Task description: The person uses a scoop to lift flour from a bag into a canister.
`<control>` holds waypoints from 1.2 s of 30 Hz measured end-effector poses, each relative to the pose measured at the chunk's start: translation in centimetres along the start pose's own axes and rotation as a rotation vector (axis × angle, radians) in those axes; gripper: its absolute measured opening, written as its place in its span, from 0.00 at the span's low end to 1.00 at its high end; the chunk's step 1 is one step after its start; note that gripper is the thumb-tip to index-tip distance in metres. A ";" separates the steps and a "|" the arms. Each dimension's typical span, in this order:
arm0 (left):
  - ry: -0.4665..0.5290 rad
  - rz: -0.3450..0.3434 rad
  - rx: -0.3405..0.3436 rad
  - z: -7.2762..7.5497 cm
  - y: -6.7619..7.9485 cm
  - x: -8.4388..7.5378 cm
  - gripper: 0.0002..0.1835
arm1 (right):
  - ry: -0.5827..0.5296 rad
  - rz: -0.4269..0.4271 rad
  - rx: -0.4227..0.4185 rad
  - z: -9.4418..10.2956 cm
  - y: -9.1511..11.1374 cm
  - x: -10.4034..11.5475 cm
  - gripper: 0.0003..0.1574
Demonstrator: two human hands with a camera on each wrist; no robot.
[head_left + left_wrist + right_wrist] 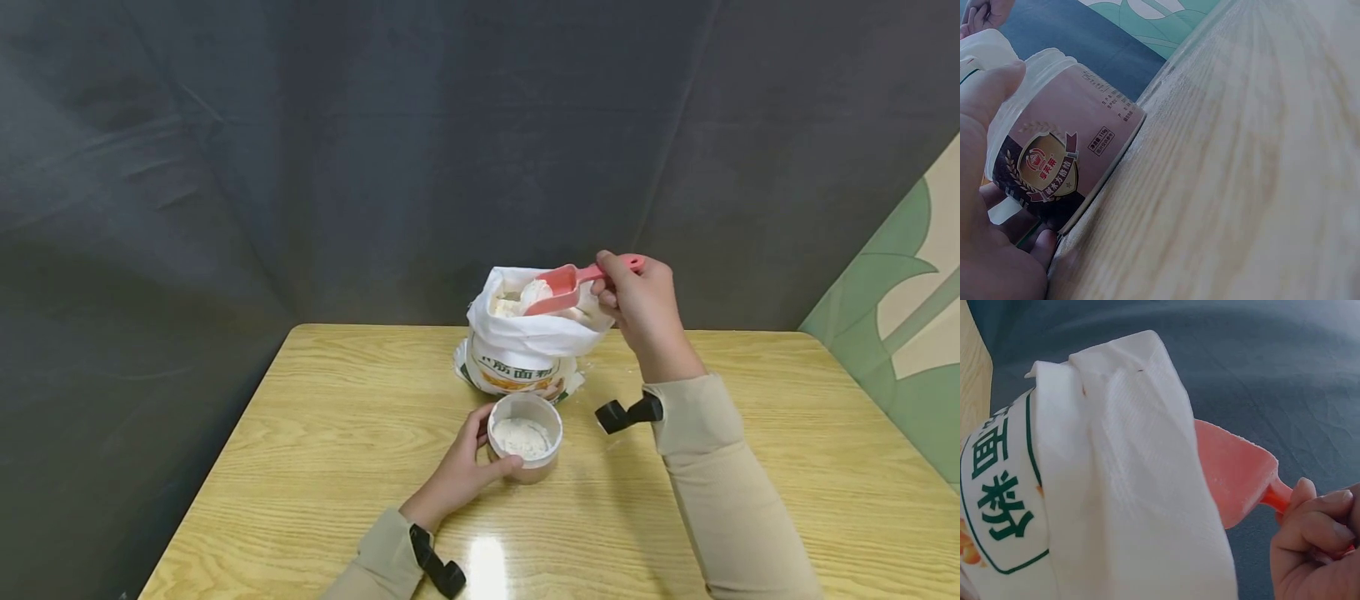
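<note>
Beige sleeve [382,552] at bottom centre leads to the left hand [461,469], its fingers curled round a pink-labelled tub [536,473] of white powder [521,437], upright at lower centre on the wood-grain table [352,417]. Mid-frame, just behind, stands a flour bag [517,340]; further right, the right hand [642,304] pinches a pink scoop [567,287], its bowl slanting down at the bag's mouth.

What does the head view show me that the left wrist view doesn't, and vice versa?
Only the head view shows the pink scoop and the white powder inside the jar. Only the left wrist view shows the crest label on the jar's side. Both show the left hand gripping the jar on the wooden table, and at least part of the right hand.
</note>
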State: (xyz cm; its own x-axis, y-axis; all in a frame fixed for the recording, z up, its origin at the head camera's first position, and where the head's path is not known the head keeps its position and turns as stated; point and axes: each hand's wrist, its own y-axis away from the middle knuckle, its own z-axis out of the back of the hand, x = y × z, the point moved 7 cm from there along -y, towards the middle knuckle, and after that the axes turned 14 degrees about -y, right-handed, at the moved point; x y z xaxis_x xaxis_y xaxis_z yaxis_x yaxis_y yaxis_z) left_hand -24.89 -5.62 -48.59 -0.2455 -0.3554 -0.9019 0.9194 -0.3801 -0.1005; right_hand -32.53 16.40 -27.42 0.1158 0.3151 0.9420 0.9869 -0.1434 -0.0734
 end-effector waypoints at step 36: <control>-0.001 -0.021 -0.006 0.4 0.1 0.4 0.44 | -0.558 -0.029 0.186 2.3 7.8 -4.4 0.30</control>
State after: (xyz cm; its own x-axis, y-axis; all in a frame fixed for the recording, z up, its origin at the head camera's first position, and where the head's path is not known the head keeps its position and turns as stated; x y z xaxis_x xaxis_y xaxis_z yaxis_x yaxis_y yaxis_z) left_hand -25.01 -6.18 -48.76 -0.2648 -0.3484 -0.8992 0.9159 -0.3826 -0.1214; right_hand -25.05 16.09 -32.86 0.0800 0.7699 0.6331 0.9878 0.0240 -0.1540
